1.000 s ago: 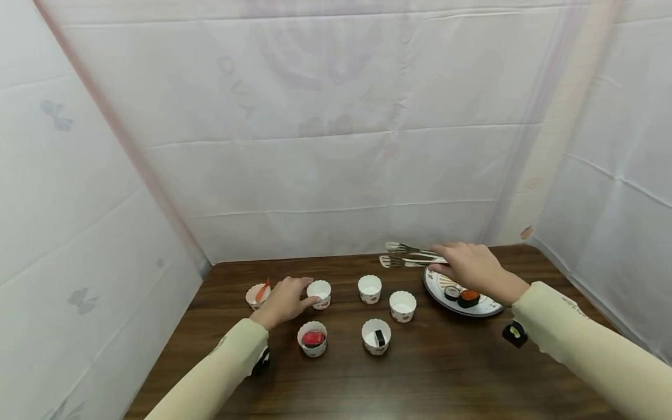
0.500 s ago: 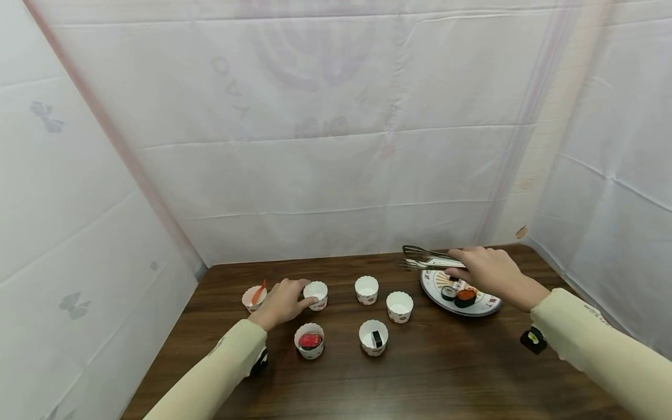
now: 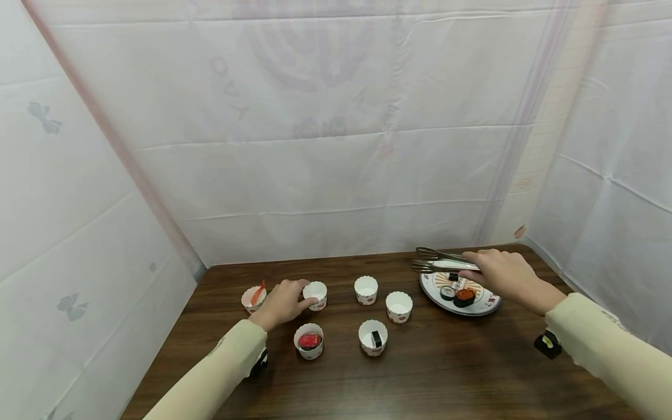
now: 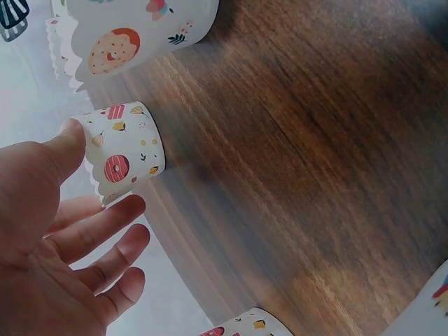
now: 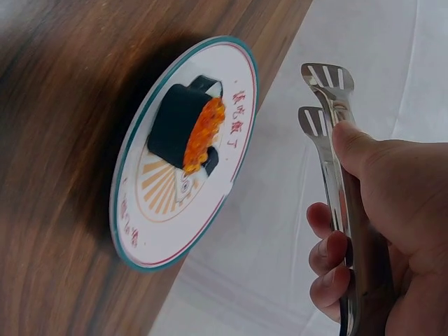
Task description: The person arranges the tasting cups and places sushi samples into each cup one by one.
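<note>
My left hand (image 3: 283, 302) grips a white paper cup (image 4: 124, 150) with printed doughnuts, thumb at the scalloped rim and fingers at the opposite side. My right hand (image 3: 506, 280) holds metal serving tongs (image 5: 343, 175), their slotted ends apart with nothing between them. In the head view the tongs hang over the back left of a round plate (image 3: 433, 293). On that plate sit an orange-topped roe sushi (image 3: 464, 297), a small white-and-dark roll (image 3: 448, 293) and a dark piece (image 3: 454, 277) farther back.
A cup with an orange-red shrimp-like piece (image 3: 257, 296) stands left of my left hand. Nearer are cups with a red-topped sushi (image 3: 310, 342) and a black piece (image 3: 376, 338). Two more cups, one at the back (image 3: 366, 290), stand between hand and plate. White cloth (image 3: 336, 175) surrounds the wooden table.
My right hand has carried the tongs rightward, from left of the plate to over its back left part. My left hand stays at its cup. The head view has shifted slightly.
</note>
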Motion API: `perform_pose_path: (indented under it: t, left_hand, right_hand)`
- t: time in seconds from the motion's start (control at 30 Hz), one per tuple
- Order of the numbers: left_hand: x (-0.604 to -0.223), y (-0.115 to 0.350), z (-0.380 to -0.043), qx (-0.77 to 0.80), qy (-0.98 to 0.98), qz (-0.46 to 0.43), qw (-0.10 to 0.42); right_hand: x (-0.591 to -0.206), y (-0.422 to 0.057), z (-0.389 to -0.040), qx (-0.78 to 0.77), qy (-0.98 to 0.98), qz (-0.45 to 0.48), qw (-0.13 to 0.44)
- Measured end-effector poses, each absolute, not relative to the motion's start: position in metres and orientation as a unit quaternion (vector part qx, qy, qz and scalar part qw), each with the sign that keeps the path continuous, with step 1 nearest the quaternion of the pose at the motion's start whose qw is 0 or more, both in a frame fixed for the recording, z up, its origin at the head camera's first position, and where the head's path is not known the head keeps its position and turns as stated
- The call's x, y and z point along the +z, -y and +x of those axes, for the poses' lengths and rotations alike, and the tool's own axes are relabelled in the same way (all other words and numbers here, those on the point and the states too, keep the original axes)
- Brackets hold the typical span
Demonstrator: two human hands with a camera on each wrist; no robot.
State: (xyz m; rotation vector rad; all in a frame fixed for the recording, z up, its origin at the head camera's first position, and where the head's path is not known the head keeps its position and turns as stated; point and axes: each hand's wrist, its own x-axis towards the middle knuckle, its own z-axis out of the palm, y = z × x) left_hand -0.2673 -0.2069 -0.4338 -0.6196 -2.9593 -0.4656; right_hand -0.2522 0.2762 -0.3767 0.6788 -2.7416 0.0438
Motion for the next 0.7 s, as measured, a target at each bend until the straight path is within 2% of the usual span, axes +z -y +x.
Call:
perform_pose_path:
  t: [0.7]
  left_hand:
    - [-0.438, 0.208, -0.270, -0.151, 0.970, -0.190, 0.033]
  right_hand:
    - [-0.393, -0.311, -0.253, 0.013, 0.972, 0.201, 0.120]
